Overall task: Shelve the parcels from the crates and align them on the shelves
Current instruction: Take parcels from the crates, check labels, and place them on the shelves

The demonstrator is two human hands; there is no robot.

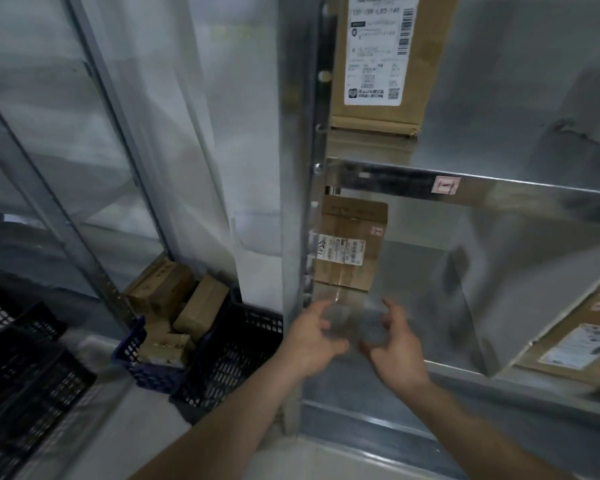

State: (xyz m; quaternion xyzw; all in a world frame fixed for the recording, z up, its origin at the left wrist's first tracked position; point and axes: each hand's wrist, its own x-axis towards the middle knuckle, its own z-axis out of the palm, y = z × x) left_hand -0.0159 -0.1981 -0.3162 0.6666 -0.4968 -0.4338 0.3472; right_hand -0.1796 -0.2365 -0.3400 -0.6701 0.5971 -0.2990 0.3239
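A small brown parcel (350,244) with white labels stands upright at the far left of the lower metal shelf (430,327), against the upright post. Both my hands hover just in front of it, a short gap away, and neither touches it. My left hand (312,336) and my right hand (395,344) face each other with fingers loosely curled and nothing between them; both are motion-blurred. A tall labelled parcel (381,64) stands on the upper shelf (482,147). A blue crate (153,368) on the floor holds several brown parcels (174,299).
A black mesh crate (229,351) stands beside the blue one, right against the shelf post (298,202). More black crates (25,375) fill the lower left. Another labelled parcel (575,344) lies tilted at the right on the lower shelf. A second shelf frame (66,223) stands at the left.
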